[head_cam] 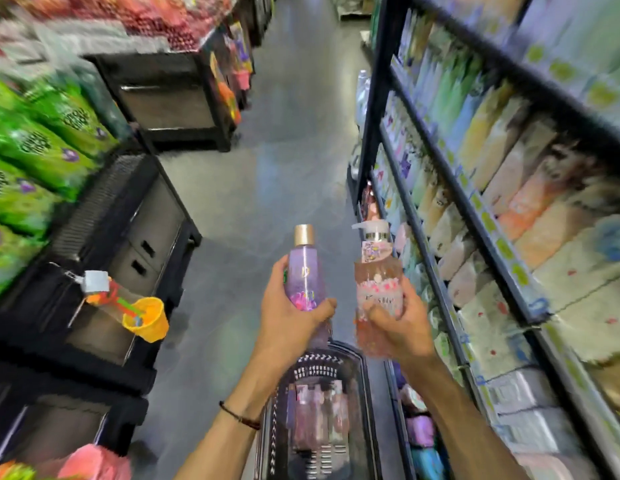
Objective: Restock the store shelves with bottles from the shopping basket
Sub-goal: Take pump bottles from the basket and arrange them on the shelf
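My left hand [291,320] grips a purple bottle [303,271] with a gold cap, held upright above the aisle floor. Beside it, my right hand [397,323] grips a pink bottle [379,271] with a white pump top, also upright. Below both hands a black shopping basket [365,410] stands on the floor, with several pink and purple bottles [317,414] lying inside. The store shelves [475,209] run along the right, packed with pastel bottles and packs.
Grey aisle floor [267,188] stretches ahead. Black display racks [128,237] line the left, holding green packs [35,140] and a hanging yellow toy bucket [146,318]. Another dark rack [177,102] stands further back on the left.
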